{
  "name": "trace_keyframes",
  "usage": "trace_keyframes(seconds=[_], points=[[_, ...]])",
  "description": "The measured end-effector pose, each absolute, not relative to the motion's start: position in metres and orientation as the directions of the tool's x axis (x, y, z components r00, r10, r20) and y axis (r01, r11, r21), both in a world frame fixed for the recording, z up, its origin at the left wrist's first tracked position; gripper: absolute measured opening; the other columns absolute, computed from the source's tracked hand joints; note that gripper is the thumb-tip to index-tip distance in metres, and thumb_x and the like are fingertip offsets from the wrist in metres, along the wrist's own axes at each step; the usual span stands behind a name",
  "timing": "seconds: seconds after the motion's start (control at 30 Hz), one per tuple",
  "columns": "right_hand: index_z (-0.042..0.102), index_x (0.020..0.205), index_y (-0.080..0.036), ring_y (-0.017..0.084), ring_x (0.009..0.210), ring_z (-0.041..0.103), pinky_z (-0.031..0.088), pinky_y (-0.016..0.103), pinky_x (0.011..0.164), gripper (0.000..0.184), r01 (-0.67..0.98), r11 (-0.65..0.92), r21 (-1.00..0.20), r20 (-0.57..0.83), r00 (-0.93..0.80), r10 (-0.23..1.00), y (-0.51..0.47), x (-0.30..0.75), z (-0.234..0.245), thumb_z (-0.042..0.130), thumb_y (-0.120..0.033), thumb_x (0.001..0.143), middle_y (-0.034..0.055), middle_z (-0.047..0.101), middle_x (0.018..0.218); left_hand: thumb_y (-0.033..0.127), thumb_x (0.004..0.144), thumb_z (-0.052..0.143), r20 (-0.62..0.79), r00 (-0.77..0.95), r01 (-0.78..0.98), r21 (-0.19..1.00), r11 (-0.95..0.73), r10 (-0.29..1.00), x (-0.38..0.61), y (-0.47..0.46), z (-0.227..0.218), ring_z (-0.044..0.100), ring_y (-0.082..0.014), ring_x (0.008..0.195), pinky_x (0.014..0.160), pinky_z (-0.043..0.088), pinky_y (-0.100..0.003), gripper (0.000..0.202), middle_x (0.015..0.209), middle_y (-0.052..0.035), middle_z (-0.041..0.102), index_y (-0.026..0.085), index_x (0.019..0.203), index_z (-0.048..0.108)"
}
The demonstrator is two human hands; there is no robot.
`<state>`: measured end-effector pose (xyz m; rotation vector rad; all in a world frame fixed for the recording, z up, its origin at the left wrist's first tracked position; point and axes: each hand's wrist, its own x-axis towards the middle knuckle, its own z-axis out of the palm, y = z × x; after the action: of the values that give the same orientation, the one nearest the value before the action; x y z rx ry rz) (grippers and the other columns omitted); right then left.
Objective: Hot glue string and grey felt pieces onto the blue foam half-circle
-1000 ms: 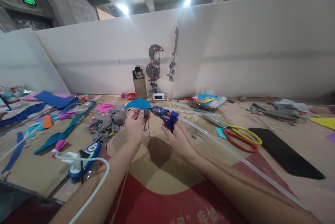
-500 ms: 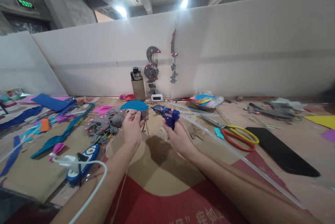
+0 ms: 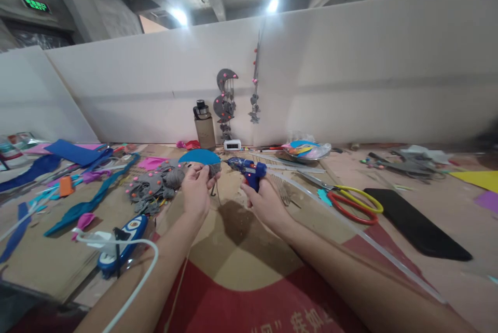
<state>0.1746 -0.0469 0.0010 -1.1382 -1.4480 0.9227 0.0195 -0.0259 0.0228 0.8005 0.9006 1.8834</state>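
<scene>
My right hand (image 3: 260, 202) grips a blue hot glue gun (image 3: 248, 169) whose red light is lit; its nozzle points left toward my other hand. My left hand (image 3: 196, 190) is closed in a pinch on a small grey felt piece (image 3: 213, 169) with a thin dark thread hanging below it. Both hands hover just above the cardboard-covered table (image 3: 233, 250). A blue felt semicircle (image 3: 199, 156) lies right behind my left hand, and a heap of grey felt shapes with pink dots (image 3: 153, 186) lies to its left.
Red-and-yellow-handled scissors (image 3: 350, 202) and a black strip (image 3: 416, 225) lie to the right, with a long clear glue stick (image 3: 350, 234) between. A power strip with a white cable (image 3: 122, 237) sits front left. A bottle (image 3: 205, 125) and hanging felt mobiles (image 3: 225, 102) stand at the white back wall.
Both hands have held nearly the same pose; the glue gun's nozzle has stayed close to the grey piece. The view has shifted slightly.
</scene>
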Motion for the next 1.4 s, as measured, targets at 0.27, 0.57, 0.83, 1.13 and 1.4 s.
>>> trace_keyframes(seconds=[0.27,0.57,0.83,1.13,1.4], points=[[0.053,0.065,-0.018,0.014,0.047,0.054,0.046,0.027,0.050,0.008,0.370,-0.130,-0.920,-0.156,-0.041,0.987,0.006,0.203,-0.003,0.052,-0.020,0.073,0.0013,0.054,0.052,0.024,0.060,0.073,0.153,-0.393,-0.463,0.819,-0.339,0.907,0.016,-0.024,0.022,0.067,-0.0141,0.070,0.068,0.054,-0.028,0.031,0.071,0.0024,0.061,0.017,0.076,0.049],[0.049,0.062,-0.018,0.027,0.096,0.054,0.039,0.040,0.085,0.015,0.739,0.266,-0.620,0.399,0.005,0.917,-0.003,0.213,0.030,0.061,-0.024,0.069,0.0144,0.062,0.085,0.032,0.063,0.072,0.300,-0.435,-0.301,0.840,-0.451,0.849,0.013,-0.021,0.024,0.062,-0.0123,0.068,0.068,0.053,-0.030,0.027,0.073,0.0021,0.060,0.017,0.076,0.053],[0.042,0.083,-0.023,0.013,0.078,0.056,0.045,0.032,0.078,0.031,-0.311,0.188,-0.932,0.218,-0.065,0.974,-0.029,0.119,0.028,0.065,-0.025,0.061,-0.0013,0.059,0.082,0.031,0.072,0.063,0.651,-0.317,0.393,0.752,-0.529,0.690,0.007,-0.033,0.030,0.061,-0.0145,0.066,0.067,0.049,-0.027,0.012,0.070,-0.0015,0.064,0.019,0.075,0.064],[0.053,0.074,-0.020,0.010,0.056,0.042,0.036,0.025,0.054,0.020,-0.012,0.312,-0.950,0.312,-0.056,0.948,-0.031,0.135,0.038,0.054,-0.039,0.074,-0.0039,0.049,0.065,0.034,0.071,0.065,0.476,-0.331,-0.037,0.856,-0.516,0.815,0.014,-0.032,0.035,0.062,-0.0134,0.067,0.067,0.055,-0.032,0.020,0.075,-0.0008,0.062,0.017,0.078,0.058],[0.054,0.074,-0.019,0.013,0.067,0.047,0.037,0.026,0.064,0.013,0.260,0.501,-0.826,0.524,0.023,0.851,-0.025,0.146,0.039,0.048,-0.029,0.079,0.0013,0.056,0.074,0.027,0.063,0.071,0.248,-0.310,-0.334,0.875,-0.350,0.918,0.023,-0.033,0.034,0.064,-0.0138,0.069,0.068,0.057,-0.033,0.021,0.074,-0.0008,0.063,0.015,0.073,0.057]])
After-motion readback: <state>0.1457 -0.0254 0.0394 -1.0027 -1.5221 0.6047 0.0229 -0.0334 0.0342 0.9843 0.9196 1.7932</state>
